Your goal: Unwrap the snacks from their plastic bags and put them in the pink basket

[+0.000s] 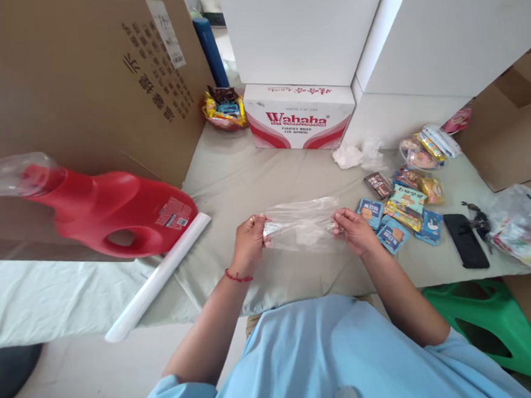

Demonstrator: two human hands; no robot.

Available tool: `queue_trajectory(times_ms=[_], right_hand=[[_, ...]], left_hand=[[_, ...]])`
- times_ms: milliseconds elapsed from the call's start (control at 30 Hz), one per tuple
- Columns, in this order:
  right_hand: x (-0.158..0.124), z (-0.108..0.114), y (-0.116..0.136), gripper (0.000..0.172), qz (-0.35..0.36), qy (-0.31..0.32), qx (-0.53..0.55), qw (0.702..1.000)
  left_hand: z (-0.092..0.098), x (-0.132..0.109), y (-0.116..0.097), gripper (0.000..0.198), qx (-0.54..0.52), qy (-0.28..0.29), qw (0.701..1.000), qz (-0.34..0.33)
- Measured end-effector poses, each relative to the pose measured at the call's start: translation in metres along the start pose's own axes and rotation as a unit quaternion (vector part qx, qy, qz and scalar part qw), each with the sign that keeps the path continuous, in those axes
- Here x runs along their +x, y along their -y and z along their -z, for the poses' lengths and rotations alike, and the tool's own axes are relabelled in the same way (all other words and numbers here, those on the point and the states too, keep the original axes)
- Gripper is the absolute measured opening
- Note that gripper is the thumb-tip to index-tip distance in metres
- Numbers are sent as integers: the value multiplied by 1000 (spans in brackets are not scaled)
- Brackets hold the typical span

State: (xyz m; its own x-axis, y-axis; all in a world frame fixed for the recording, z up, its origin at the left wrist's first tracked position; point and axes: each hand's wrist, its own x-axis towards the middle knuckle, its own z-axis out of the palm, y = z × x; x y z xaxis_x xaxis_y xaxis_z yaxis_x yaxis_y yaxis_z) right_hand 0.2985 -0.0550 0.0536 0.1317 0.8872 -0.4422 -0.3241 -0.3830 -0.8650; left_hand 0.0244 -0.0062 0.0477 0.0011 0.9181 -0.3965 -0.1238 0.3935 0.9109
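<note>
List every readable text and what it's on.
"Wahaha®": red-and-white carton
"PURIFIED WATER FOR DRINKING": same carton
"温馨提示": brown cardboard box, sideways
Too small or blurred: the box's finer print and white sticker, red jug label, snack packets.

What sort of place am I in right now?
Perhaps a storeroom or makeshift workspace: packaged snacks and a Wahaha water carton sit on a cloth-covered table.
</note>
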Motion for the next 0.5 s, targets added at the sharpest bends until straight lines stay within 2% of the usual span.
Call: queue_trajectory(times_ms=[133, 167, 200, 267, 367, 500], right_hand=[[-3, 26, 26, 52, -20, 41, -75, 996], [-3, 31, 31, 51, -31, 57, -90, 994], [-2, 34, 34, 50, -38, 69, -101, 992], [2, 35, 33, 49, -32, 68, -118, 990], [11, 26, 18, 49, 15, 7, -141, 990], [16, 10, -11, 43, 70, -61, -144, 985]], left_hand=[[34, 11, -31, 40, 107, 163, 977, 86], [40, 16, -38, 37, 121, 180, 971, 100], [45, 23, -43, 33, 120, 173, 972, 107], [47, 36, -49, 28, 82, 101, 986, 102], [38, 46, -43, 31, 18, -22, 996, 82], [22, 27, -12, 45, 7, -179, 984, 12]])
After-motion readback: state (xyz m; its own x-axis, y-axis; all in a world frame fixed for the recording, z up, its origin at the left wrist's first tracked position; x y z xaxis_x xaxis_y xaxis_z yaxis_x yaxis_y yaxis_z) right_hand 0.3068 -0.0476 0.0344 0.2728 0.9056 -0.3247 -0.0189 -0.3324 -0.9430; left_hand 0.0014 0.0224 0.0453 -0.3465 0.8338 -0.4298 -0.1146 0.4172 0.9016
